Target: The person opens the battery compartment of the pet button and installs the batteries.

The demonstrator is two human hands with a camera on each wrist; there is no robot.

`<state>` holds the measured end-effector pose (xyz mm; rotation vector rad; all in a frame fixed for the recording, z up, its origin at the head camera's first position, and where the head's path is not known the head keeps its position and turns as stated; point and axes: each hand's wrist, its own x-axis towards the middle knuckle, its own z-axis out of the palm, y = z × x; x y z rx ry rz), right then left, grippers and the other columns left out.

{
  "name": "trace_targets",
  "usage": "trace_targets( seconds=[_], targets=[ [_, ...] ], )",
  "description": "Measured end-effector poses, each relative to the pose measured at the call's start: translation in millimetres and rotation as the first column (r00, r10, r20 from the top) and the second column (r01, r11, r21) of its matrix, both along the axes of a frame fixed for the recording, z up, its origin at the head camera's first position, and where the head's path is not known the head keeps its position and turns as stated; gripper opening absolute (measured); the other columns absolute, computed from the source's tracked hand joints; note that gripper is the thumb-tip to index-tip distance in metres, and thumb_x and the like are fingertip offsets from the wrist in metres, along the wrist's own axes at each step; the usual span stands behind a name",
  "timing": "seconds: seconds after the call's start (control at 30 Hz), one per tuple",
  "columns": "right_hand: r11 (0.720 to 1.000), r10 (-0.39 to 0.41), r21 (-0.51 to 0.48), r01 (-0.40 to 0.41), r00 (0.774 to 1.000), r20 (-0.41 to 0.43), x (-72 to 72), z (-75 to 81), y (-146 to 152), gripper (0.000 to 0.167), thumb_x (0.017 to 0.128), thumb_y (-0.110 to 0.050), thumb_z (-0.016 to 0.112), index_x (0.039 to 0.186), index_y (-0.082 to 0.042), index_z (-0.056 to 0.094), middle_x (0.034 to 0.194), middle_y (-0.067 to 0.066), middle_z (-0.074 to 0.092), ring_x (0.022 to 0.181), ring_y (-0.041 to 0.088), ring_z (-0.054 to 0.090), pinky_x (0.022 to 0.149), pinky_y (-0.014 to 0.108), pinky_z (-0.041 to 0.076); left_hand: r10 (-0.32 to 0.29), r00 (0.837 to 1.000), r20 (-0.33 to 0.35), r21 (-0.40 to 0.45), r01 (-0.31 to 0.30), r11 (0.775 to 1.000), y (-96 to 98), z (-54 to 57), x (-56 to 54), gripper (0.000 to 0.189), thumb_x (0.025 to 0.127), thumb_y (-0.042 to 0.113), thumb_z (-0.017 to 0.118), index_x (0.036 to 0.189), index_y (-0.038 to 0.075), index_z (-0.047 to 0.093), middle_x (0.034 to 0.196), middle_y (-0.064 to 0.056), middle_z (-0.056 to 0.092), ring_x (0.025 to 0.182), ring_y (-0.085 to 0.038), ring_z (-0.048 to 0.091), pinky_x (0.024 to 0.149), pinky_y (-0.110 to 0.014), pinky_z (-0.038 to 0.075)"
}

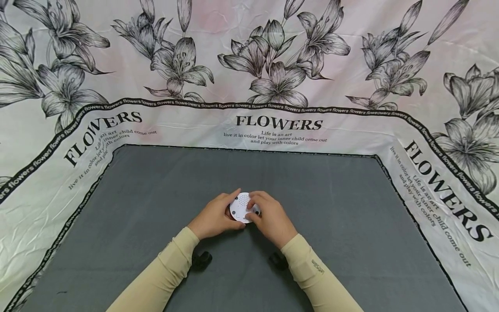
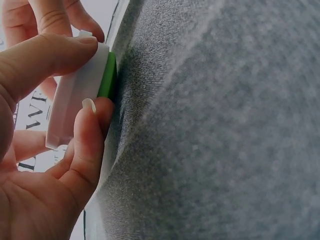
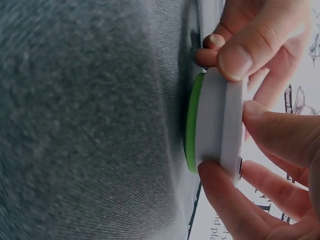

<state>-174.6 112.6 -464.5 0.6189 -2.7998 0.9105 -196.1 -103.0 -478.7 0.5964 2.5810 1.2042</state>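
Note:
A round white disc-shaped device (image 1: pixel 239 211) with a patch of small holes and dark round spots on its top is between both hands, close over the grey cloth. Its green base (image 3: pixel 192 125) shows below the white side wall in both wrist views. On the left, my left hand (image 1: pixel 214 217) grips it by the rim, thumb and fingers curled around the side. My right hand (image 1: pixel 274 221) is at the other side, its thumb on the top face and a fingertip against the side wall. Part of the top is hidden behind the right fingers.
A grey cloth surface (image 1: pixel 163 186) lies under the hands, bordered by a white flower-printed cloth (image 1: pixel 187 125) with black lettering. Black curved pieces stick out near each wrist, the left piece (image 1: pixel 202 261) and the right piece (image 1: pixel 278 261).

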Motion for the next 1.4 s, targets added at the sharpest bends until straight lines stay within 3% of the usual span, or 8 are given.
trace_targets(
  seconds=[0.17,0.3,0.43,0.53,0.7,0.93,1.17,1.4],
  targets=[
    [1.000,0.025,0.005,-0.025,1.000,-0.001,-1.6,-2.0,2,0.017,0.095,-0.015,0.085,0.105,-0.011,0.072,0.143,0.012,0.069,0.112,0.026,0.072,0.085,0.039,0.058,0.007,1.000,0.011,0.007,-0.007,1.000,-1.5,-2.5,-0.5,0.102,0.089,0.029,0.092,0.171,0.012,0.034,0.141,-0.016,0.060,0.095,-0.012,0.061,0.082,-0.028,0.054],
    [0.999,0.043,0.007,-0.043,0.999,0.008,-1.5,-1.5,6,0.029,0.097,-0.017,0.084,0.121,-0.008,0.071,0.141,0.012,0.069,0.114,0.027,0.072,0.090,0.042,0.060,0.000,0.999,0.051,0.013,0.000,1.000,-2.5,-3.9,-0.5,0.103,0.090,0.031,0.091,0.172,0.015,0.032,0.139,-0.013,0.060,0.089,-0.010,0.060,0.079,-0.026,0.052],
    [1.000,0.003,-0.004,-0.003,1.000,0.031,-3.4,-0.4,11,0.045,0.101,-0.021,0.079,0.140,-0.005,0.066,0.138,0.014,0.069,0.106,0.026,0.072,0.088,0.043,0.061,-0.002,0.998,0.061,0.026,0.000,1.000,-2.4,-4.2,-1.3,0.105,0.089,0.032,0.092,0.172,0.013,0.031,0.139,-0.015,0.059,0.086,-0.010,0.061,0.078,-0.027,0.053],
    [0.999,-0.043,-0.011,0.044,0.997,0.071,-5.4,-0.2,13,0.050,0.104,-0.025,0.076,0.148,-0.005,0.062,0.135,0.014,0.071,0.103,0.025,0.072,0.086,0.042,0.061,0.013,0.998,0.062,0.018,-0.014,1.000,-1.9,-3.6,-1.8,0.109,0.086,0.034,0.094,0.172,0.012,0.030,0.141,-0.015,0.059,0.095,-0.012,0.063,0.085,-0.031,0.054],
    [0.998,-0.069,0.003,0.069,0.985,0.160,-6.4,-1.9,15,0.051,0.105,-0.030,0.073,0.148,-0.003,0.064,0.122,0.011,0.075,0.092,0.016,0.069,0.080,0.036,0.058,0.061,0.995,0.085,-0.016,-0.060,0.998,-2.2,-4.0,-0.1,0.112,0.085,0.043,0.094,0.171,0.008,0.032,0.151,-0.017,0.056,0.110,-0.015,0.062,0.096,-0.039,0.052],
    [0.998,-0.052,-0.019,0.056,0.986,0.160,-4.7,-2.1,14,0.046,0.105,-0.028,0.073,0.142,-0.002,0.069,0.120,0.012,0.076,0.080,0.009,0.065,0.072,0.030,0.056,0.063,0.996,0.062,-0.007,-0.063,0.998,-1.6,-2.9,1.0,0.096,0.088,0.042,0.091,0.165,0.008,0.045,0.147,-0.015,0.061,0.097,-0.014,0.062,0.087,-0.035,0.053],
    [0.996,-0.072,-0.046,0.082,0.979,0.189,-4.0,2.7,14,0.048,0.105,-0.030,0.074,0.144,-0.003,0.069,0.129,0.011,0.074,0.086,0.009,0.069,0.075,0.030,0.058,0.076,0.995,0.058,0.007,-0.077,0.997,-0.6,0.3,-0.4,0.098,0.086,0.034,0.094,0.166,0.011,0.044,0.149,-0.015,0.059,0.092,-0.011,0.063,0.083,-0.032,0.054],
    [0.993,-0.070,-0.079,0.086,0.981,0.183,-6.0,6.3,17,0.050,0.104,-0.028,0.075,0.148,-0.006,0.065,0.129,0.009,0.070,0.089,0.010,0.070,0.074,0.029,0.058,0.097,0.995,0.037,0.054,-0.099,0.994,1.7,6.8,-1.2,0.091,0.089,0.037,0.092,0.165,0.018,0.046,0.138,-0.011,0.062,0.087,-0.009,0.064,0.079,-0.029,0.057]
  ],
)
